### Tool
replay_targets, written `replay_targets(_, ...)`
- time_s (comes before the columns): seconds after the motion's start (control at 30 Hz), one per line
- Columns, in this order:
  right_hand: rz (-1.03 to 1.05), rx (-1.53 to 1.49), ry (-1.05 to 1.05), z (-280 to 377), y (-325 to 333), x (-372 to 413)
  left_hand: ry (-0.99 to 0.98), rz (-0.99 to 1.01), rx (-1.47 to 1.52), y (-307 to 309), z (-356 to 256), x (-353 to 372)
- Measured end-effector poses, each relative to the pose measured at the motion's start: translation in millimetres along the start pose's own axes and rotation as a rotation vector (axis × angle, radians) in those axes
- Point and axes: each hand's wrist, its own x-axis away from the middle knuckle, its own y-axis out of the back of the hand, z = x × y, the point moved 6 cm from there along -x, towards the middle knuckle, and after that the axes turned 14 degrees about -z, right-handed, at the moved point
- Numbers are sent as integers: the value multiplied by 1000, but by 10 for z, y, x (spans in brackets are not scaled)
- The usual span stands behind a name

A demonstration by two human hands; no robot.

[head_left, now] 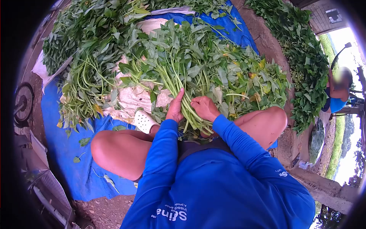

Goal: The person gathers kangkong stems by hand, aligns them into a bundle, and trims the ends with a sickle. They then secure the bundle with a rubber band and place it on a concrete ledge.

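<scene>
Mid-frame, my left hand (175, 108) wraps the bunch of stems (169, 76), seemingly to align them; my right hand (206, 108) curls beside them, though I cannot tell whether it grips any. Loose greens (248, 68) surround them; blue tarp (57, 152) shows lower left.

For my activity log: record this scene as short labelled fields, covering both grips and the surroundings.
left grip: around a bundle of green stems
right grip: fingers curled at the bundle's side; whether they pinch a stem is unclear
bundle direction: leafy ends away from the person
ground: blue tarp, partly covered by pale sheeting
around the bundle: loose leafy greens, some leaves yellow
footwear: pale clog with holes
left edge: wheel
right side: another person beside heaped greens
</scene>
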Motion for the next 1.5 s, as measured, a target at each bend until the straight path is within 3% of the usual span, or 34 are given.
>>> replay_targets(0.07,-16,-4,97,-68,-144,8,-95,-101,-86,-58,-60,88)
replay_targets(0.17,314,91,53,97,-105,-43,-168,-176,-199,-58,-209,250)
replay_targets(0.2,281,6,87,170,22,-168,-181,-181,-237,-83,-267,295)
replay_targets(0.27,-239,-125,198,480,444,-635,-253,-180,-340,-216,-466,453)
replay_targets(0.37,-367,-571,162,884,710,-1444,-338,-106,-528,-465,-764,837)
replay_targets(0.43,-414,-644,74,925,646,-1977,-319,8,-607,-622,-856,1096)
replay_targets(0.5,-550,-441,411,714,305,-2515,-312,81,-609,-798,-916,1221)
replay_targets(0.57,-242,-676,-4,716,30,-2503,-265,68,-576,-800,-944,1280)
replay_targets(0.6,-24,-909,-409,770,17,-2276,-248,68,-554,-737,-956,1242)
replay_targets(0.63,139,-965,-372,833,-3,-2315,-252,55,-509,-686,-980,1226)
replay_targets(0.7,-79,-733,-249,858,484,-2192,-258,52,-432,-609,-1043,1188)
replay_targets(0.77,-527,-319,143,859,1168,-1985,-247,45,-412,-440,-1123,1030)
replay_targets(0.83,-330,-337,99,1037,1593,-1201,-189,35,-310,-436,-1165,1016)
replay_targets(0.9,173,-507,65,1050,1331,-391,-122,52,-229,-468,-1134,1006)
replay_targets(0.97,167,-332,299,1085,1113,212,-131,35,-193,-624,-1095,1111)
replay_targets(1.07,-57,-436,440,914,814,423,-139,43,-216,-651,-1074,1091)
replay_targets(1.3,68,-268,367,967,975,570,-319,-9,-387,-680,-1053,1103)
replay_targets(1.4,121,-215,305,1025,1193,577,-286,-20,-440,-686,-988,1154)
replay_targets(1.5,241,-227,356,1120,1190,686,-398,-30,-465,-757,-981,1209)
